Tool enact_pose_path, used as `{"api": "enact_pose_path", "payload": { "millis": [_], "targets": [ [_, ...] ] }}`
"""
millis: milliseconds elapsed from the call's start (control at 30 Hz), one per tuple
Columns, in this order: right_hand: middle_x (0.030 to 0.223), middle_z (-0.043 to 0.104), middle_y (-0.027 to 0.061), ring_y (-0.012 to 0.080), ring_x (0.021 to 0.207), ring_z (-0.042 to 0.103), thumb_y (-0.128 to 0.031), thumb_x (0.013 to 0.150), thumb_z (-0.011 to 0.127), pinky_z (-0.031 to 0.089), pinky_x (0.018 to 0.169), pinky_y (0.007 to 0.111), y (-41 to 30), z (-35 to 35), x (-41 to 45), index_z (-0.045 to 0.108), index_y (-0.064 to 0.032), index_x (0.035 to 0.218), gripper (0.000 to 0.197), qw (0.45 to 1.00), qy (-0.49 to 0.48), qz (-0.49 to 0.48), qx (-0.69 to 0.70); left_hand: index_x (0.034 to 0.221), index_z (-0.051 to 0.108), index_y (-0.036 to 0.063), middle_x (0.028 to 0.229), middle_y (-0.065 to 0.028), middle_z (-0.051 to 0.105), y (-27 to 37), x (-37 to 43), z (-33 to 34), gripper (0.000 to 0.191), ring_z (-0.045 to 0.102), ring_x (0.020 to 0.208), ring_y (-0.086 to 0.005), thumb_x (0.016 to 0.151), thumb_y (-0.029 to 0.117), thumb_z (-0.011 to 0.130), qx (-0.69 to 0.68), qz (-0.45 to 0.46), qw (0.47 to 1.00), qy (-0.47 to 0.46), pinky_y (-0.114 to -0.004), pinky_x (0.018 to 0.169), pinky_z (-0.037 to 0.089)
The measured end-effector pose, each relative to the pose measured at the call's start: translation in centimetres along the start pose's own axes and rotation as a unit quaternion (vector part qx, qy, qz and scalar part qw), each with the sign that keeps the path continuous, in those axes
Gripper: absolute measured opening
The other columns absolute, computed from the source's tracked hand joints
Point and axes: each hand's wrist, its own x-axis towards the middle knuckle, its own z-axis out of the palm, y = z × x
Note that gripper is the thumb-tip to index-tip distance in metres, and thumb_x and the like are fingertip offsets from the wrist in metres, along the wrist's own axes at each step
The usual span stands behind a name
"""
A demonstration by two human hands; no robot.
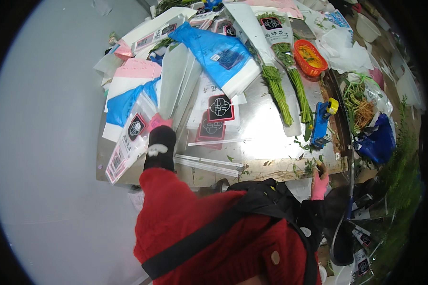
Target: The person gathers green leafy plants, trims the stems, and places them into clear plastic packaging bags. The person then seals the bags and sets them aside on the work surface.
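Note:
My left hand (pixel 160 122), in a pink glove, rests at the lower end of whitish wrapping sleeves (pixel 178 82). A clear printed flower sleeve (pixel 130 137) lies beside it; its fingers are partly hidden, so any grip is unclear. At the table's front right edge is my right hand (pixel 320 182), gloved in pink with darkened fingertips. It is close to green leaf scraps (pixel 309 166), and I cannot tell whether it pinches anything. Two wrapped bunches of green stems, one on the left (pixel 279 96) and one on the right (pixel 300 94), lie on the metal tabletop (pixel 258 142).
A blue tape dispenser (pixel 320 123) with yellow tape stands by the right edge. Behind it sits an orange-red plastic basket (pixel 313 72). Blue plastic film (pixel 210 50) covers stacked sleeves. A metal rail (pixel 350 153) and bagged plant waste (pixel 360 103) are at the right.

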Motion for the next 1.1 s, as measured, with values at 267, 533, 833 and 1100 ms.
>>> {"api": "enact_pose_path", "payload": {
  "millis": [267,533,833,1100],
  "targets": [
    [0.118,0.053,0.0144,0.0184,0.104,0.053,-0.004,0.085,0.057,0.042,0.09,0.028,-1.9,1.4,-1.6,0.046,0.0036,0.123,0.04,0.998,0.01,0.038,0.047,0.106,0.062,-0.0017,0.097,-0.0186,0.066,-1.6,-3.5,-6.7,0.053,0.064,0.089,-0.0292,0.062,0.026,0.072,-0.327,0.072,0.941,0.053,-0.035,0.08,0.048],
    [0.114,0.055,0.0127,0.0192,0.1,0.055,-0.006,0.08,0.062,0.046,0.086,0.033,-11.9,8.8,-0.8,0.049,-0.0017,0.122,0.045,0.978,-0.193,-0.041,0.065,0.112,0.055,-0.0026,0.103,-0.0094,0.061,11.7,-3.4,-14.6,0.038,0.06,0.086,-0.0191,0.076,0.006,0.064,-0.754,0.245,0.607,-0.058,-0.03,0.078,0.048],
    [0.105,0.059,0.015,0.0327,0.097,0.055,-0.02,0.062,0.078,0.043,0.082,0.041,-19.3,9.7,1.1,0.049,-0.0048,0.119,0.066,0.931,0.076,-0.219,-0.283,0.124,0.044,-0.0002,0.117,-0.0123,0.055,26.7,-16.8,-8.2,0.036,0.058,0.101,-0.0207,0.091,0.008,0.054,-0.753,0.17,0.193,-0.606,-0.029,0.086,0.048],
    [0.095,0.065,0.0153,0.0339,0.091,0.061,-0.025,0.066,0.072,0.048,0.078,0.04,-12.1,3.0,-2.5,0.056,-0.0106,0.114,0.053,0.943,-0.072,-0.099,-0.311,0.078,0.064,-0.0027,0.063,-0.0041,0.061,25.4,-31.9,-5.5,0.035,0.055,0.056,-0.0103,0.09,0.03,0.057,-0.344,0.346,0.665,-0.566,-0.028,0.053,0.044]
  ]
}}
